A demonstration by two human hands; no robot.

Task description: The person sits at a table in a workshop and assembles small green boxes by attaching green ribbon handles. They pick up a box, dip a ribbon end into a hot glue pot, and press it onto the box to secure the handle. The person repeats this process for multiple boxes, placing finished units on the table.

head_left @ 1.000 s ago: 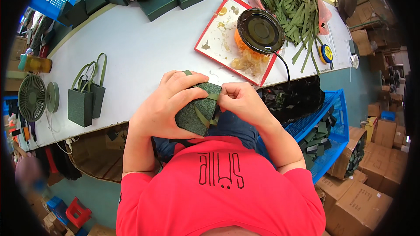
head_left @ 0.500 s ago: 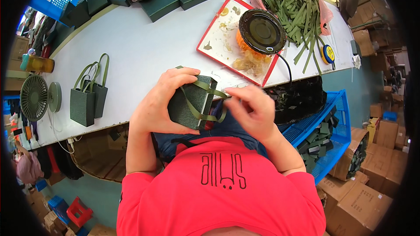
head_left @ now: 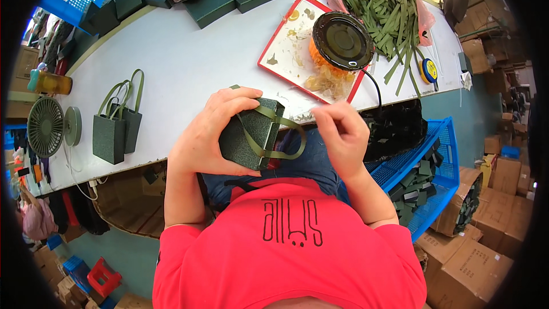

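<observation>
left hand (head_left: 207, 133) at 9 o'clock of centre, gripping: fingers bent toward 2, thumb opposed toward 4. left forearm (head_left: 184, 200) points to 12. right hand (head_left: 347, 140) at 3 o'clock, well apart from left, fingers curled in. right forearm (head_left: 370, 194) points to 11.

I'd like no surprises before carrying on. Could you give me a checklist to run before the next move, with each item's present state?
1. Left hand gripping the green box: ok, fingers and thumb around it.
2. Right hand free of the ribbon loop: ok, a gap shows between them.
3. Right hand empty: cannot tell, fingers curled.
4. Ribbon ends secured to the box: cannot tell.
5. Green box clear of the black-topped pot: ok, well apart.
6. Green box resting on the table: not ok, held at its front edge.
</observation>
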